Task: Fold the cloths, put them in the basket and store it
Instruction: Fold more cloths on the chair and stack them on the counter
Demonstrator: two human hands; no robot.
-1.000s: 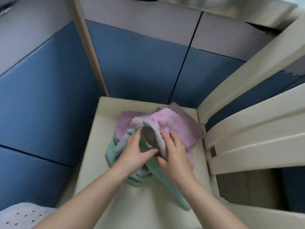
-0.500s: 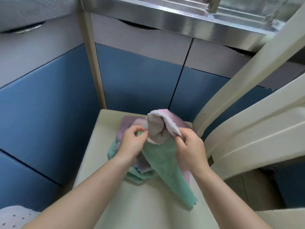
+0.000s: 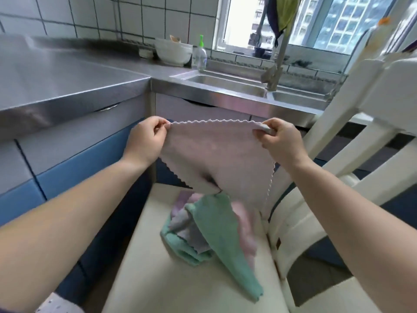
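A pale pink-grey cloth (image 3: pixel 216 159) with a zigzag edge hangs spread out in the air above a cream chair seat (image 3: pixel 158 279). My left hand (image 3: pixel 144 141) pinches its top left corner and my right hand (image 3: pixel 279 141) grips its top right corner. Below it, a heap of cloths (image 3: pixel 194 231) lies on the seat: a green cloth (image 3: pixel 221 240) trails toward the front, with lilac, grey and pink ones bunched around it. No basket is in view.
The chair's cream slatted back (image 3: pixel 338 177) rises at the right. A steel worktop (image 3: pixel 56 73) runs along the left and a steel sink (image 3: pixel 228 84) with a tap (image 3: pixel 274 71) lies ahead. A white bowl (image 3: pixel 172 53) and a soap bottle (image 3: pixel 199 56) stand behind the sink.
Both hands lifted one cloth out of the heap and pulled it open by its top corners. The view tilted up, so the worktop, sink and window now show.
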